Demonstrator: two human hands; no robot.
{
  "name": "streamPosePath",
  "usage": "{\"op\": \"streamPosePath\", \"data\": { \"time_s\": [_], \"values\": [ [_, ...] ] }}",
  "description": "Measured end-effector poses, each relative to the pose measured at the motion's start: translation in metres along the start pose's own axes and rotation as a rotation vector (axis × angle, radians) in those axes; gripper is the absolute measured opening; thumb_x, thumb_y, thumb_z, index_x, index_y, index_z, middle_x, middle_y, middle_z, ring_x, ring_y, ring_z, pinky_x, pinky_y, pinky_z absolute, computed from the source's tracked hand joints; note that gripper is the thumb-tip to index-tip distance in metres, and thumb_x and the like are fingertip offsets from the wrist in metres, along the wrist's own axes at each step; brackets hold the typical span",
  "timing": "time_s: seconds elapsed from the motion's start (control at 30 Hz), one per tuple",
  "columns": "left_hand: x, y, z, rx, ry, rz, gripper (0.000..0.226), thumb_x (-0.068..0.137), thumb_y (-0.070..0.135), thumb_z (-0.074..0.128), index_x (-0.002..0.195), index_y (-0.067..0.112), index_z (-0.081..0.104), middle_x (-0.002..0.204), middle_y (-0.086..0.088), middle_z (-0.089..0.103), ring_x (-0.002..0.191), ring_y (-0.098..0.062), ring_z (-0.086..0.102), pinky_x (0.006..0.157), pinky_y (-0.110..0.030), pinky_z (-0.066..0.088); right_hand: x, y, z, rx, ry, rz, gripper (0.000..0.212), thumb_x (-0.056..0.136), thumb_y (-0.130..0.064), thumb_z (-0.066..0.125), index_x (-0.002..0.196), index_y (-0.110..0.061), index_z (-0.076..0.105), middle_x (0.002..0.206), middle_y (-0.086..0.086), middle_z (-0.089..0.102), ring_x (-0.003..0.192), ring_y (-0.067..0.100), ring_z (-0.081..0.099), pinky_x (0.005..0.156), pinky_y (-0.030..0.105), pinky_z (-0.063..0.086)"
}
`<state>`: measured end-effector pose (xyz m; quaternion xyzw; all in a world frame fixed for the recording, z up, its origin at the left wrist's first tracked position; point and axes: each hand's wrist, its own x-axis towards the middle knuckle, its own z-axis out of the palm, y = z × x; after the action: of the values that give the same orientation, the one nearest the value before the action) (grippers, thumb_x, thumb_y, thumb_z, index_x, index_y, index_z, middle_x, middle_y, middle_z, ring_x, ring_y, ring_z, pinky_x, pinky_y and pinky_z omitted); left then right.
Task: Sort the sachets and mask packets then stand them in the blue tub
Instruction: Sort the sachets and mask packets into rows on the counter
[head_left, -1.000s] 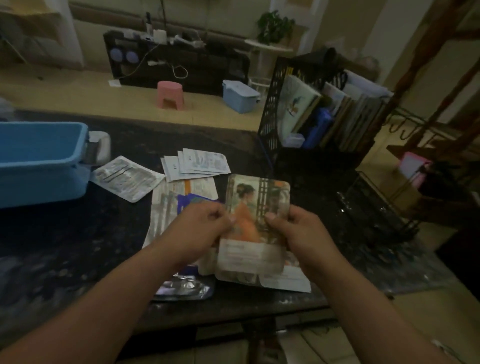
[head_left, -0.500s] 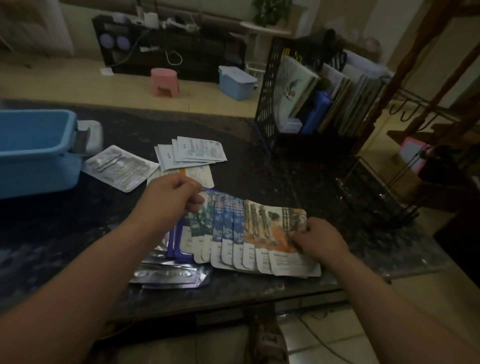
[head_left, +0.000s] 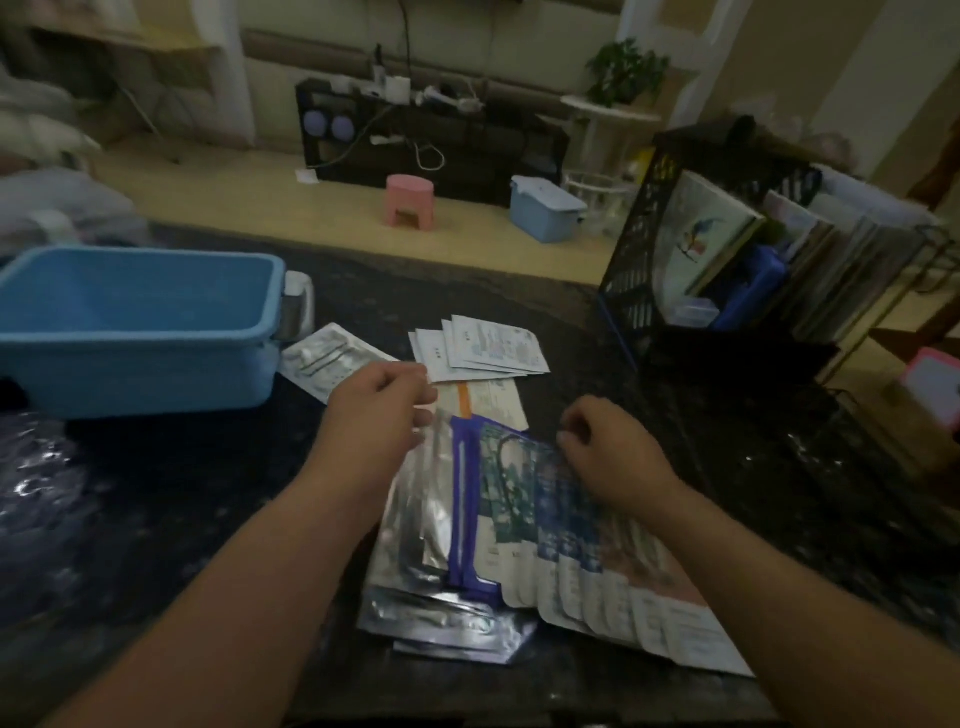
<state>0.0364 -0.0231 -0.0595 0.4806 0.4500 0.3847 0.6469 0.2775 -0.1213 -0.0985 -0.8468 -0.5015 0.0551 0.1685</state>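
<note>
Where the dark stone counter (head_left: 156, 493) runs nearest me, right of the open blue plastic tub (head_left: 135, 332) and well this side of it, I see a fan of printed mask packets (head_left: 571, 545) lying flat, overlapping some silver foil packets (head_left: 447, 623) on the tub side. The right hand (head_left: 613, 452) has its fingers curled down on the fan's top edge, pinching it. The left hand (head_left: 379, 410), closer to the tub, is curled too, but I cannot tell whether it grips anything. Beyond them, flat white paper sachets (head_left: 483, 348) lie right of the tub, and one silvery sachet (head_left: 327, 358) sits just beside its corner. Far right of the tub stands a black mesh rack (head_left: 639, 260) of books.
</note>
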Motion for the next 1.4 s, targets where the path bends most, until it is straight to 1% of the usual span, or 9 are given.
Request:
{"op": "streamPosePath", "data": {
  "time_s": [0.2,0.33,0.43,0.6,0.77,0.93,1.1,1.27,1.4],
  "values": [
    [0.018,0.006,-0.024,-0.065,0.077,-0.094,0.014,0.101,0.024,0.063,0.109,0.019,0.074,0.103,-0.005,0.08,0.089,-0.02,0.073,0.073,-0.033,0.056,0.115,-0.046,0.027,-0.106,-0.099,-0.085,0.029,0.095,-0.031,0.065,0.123,-0.021,0.067,0.126,0.007,0.066,0.116,0.029,0.063,0.093,0.039,0.053],
    [0.022,0.002,-0.031,-0.064,0.086,-0.099,0.012,0.101,0.026,0.065,0.106,0.021,0.074,0.1,-0.003,0.08,0.091,-0.02,0.074,0.074,-0.034,0.053,0.155,-0.062,0.042,-0.137,-0.193,-0.049,0.081,0.095,-0.029,0.071,0.164,-0.019,0.03,0.168,0.007,0.035,0.153,0.028,0.036,0.125,0.045,0.034],
    [0.022,0.0,-0.034,-0.046,0.078,-0.103,0.011,0.101,0.025,0.065,0.105,0.021,0.074,0.097,-0.003,0.081,0.089,-0.02,0.074,0.074,-0.033,0.054,0.159,-0.064,0.05,-0.236,-0.281,-0.047,0.07,0.102,-0.031,0.058,0.164,-0.019,0.029,0.167,0.009,0.036,0.151,0.028,0.039,0.124,0.043,0.034],
    [0.017,-0.001,-0.038,-0.036,0.075,-0.099,0.009,0.101,0.023,0.065,0.103,0.021,0.074,0.095,-0.004,0.081,0.084,-0.019,0.072,0.073,-0.033,0.055,0.138,-0.056,0.047,-0.457,-0.108,-0.139,0.047,0.103,-0.03,0.05,0.149,-0.02,0.051,0.14,0.009,0.064,0.122,0.028,0.064,0.101,0.045,0.055],
    [0.012,0.0,-0.039,-0.031,0.054,-0.078,0.011,0.102,0.024,0.064,0.106,0.02,0.073,0.097,-0.004,0.08,0.085,-0.019,0.072,0.071,-0.032,0.054,0.125,-0.045,0.042,-0.464,-0.085,-0.109,0.046,0.107,-0.027,0.047,0.153,-0.027,0.052,0.145,0.007,0.062,0.126,0.027,0.061,0.103,0.041,0.051],
    [0.012,0.004,-0.035,-0.025,0.032,-0.066,0.011,0.101,0.024,0.065,0.107,0.021,0.074,0.098,-0.004,0.08,0.09,-0.02,0.074,0.072,-0.033,0.053,0.113,-0.026,0.017,-0.17,-0.148,-0.036,0.033,0.106,-0.015,0.052,0.131,-0.02,0.074,0.135,0.008,0.069,0.121,0.032,0.063,0.098,0.038,0.051],
    [0.001,0.009,-0.026,0.077,-0.024,-0.005,0.013,0.102,0.032,0.066,0.11,0.027,0.075,0.104,0.002,0.078,0.099,-0.017,0.073,0.08,-0.036,0.056,0.067,-0.049,-0.045,0.509,0.08,0.087,0.022,0.106,-0.018,0.06,0.12,-0.012,0.076,0.111,0.006,0.077,0.103,0.027,0.072,0.09,0.042,0.057],
    [-0.02,0.012,-0.009,0.136,-0.17,0.06,0.033,0.098,0.046,0.071,0.125,0.027,0.072,0.114,0.009,0.078,0.103,-0.008,0.073,0.088,-0.031,0.06,-0.022,-0.09,-0.075,0.952,-0.161,0.105,0.02,0.106,-0.024,0.059,0.12,-0.019,0.074,0.108,0.004,0.08,0.097,0.022,0.078,0.085,0.043,0.064],
    [-0.035,0.011,0.005,0.168,-0.294,0.053,0.016,0.101,0.027,0.071,0.114,0.019,0.078,0.104,0.003,0.082,0.096,-0.016,0.078,0.088,-0.043,0.064,-0.064,-0.092,-0.073,1.005,-0.237,0.08,0.022,0.106,-0.023,0.059,0.122,-0.017,0.073,0.112,0.004,0.08,0.101,0.02,0.078,0.086,0.04,0.065]
  ]
}}
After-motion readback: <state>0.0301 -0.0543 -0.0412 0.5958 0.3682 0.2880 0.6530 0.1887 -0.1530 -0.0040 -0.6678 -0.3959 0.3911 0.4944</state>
